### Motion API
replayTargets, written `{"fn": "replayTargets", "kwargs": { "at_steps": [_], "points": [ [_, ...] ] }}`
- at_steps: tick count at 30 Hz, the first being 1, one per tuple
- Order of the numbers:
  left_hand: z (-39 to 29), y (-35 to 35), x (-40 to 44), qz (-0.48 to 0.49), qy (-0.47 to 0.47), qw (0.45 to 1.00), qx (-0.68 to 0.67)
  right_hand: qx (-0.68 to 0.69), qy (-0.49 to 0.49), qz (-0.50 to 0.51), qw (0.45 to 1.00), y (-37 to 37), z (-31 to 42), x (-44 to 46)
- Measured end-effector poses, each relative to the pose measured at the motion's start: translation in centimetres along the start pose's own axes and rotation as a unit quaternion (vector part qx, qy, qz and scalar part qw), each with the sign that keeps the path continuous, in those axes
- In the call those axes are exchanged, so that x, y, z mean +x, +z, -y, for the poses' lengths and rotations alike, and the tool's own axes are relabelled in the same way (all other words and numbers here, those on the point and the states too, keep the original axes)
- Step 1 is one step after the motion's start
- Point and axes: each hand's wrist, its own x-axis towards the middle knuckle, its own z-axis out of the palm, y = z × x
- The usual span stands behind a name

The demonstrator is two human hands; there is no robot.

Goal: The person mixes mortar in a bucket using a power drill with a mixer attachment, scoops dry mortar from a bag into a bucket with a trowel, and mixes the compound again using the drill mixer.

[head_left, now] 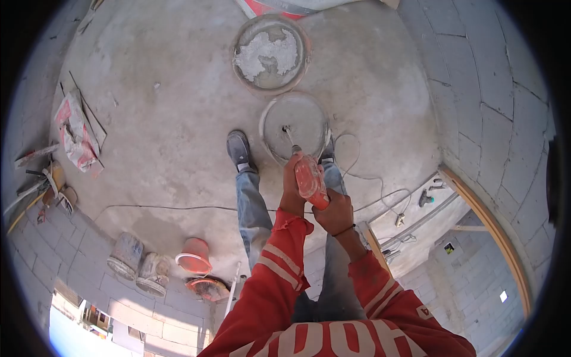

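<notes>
Concrete floor [166, 101] underlies a two-handed grip [334, 213] on a drill [310, 178].

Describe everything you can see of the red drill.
The drill has a red, plastic-looking casing with pale smears. A narrow front end carries a thin rod, which points away from the person and enters the grey mix in the round bucket. It is held above the floor between the legs. The left hand grips it near the front; the right hand holds the rear. Whether it is running cannot be told.
</notes>
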Motion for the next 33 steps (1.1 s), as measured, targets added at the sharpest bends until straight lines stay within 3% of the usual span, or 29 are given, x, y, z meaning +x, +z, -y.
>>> {"fn": "replayTargets", "kwargs": {
  "at_steps": [2, 3, 5, 8, 14, 23, 29, 33],
  "points": [
    [-0.6, 1.1, -0.7, -0.004, 0.047, 0.999, 0.005, 0.007, 0.004, -0.011, 1.000, 0.6, 0.4, 0.3],
    [2.0, 0.8, -4.5, -0.042, 0.011, 0.999, -0.016, 0.001, 0.039, 0.015, 0.999, -0.9, 0.9, -3.6],
    [1.5, 2.0, -4.0, -0.039, -0.020, 0.999, -0.017, 0.005, 0.039, 0.001, 0.999, -1.2, 0.7, -2.7],
    [1.4, 3.4, -3.2, -0.088, 0.011, 0.996, -0.026, 0.010, 0.033, -0.010, 0.999, -0.9, 0.1, -1.9],
    [0.1, 4.2, -2.4, -0.010, -0.011, 1.000, 0.004, -0.004, 0.030, -0.023, 0.999, -1.5, 1.0, -0.3],
    [0.4, 5.5, -1.6, -0.079, 0.002, 0.997, -0.021, 0.045, 0.024, -0.020, 0.998, -1.0, -0.5, 0.5],
    [1.7, 3.7, -1.5, -0.041, 0.013, 0.999, -0.006, 0.031, 0.025, -0.020, 0.999, -0.6, -1.7, -0.5],
    [2.8, 3.5, -1.4, -0.083, 0.024, 0.996, -0.010, 0.032, 0.036, -0.021, 0.999, -0.6, -2.7, -1.0]
  ]
}}
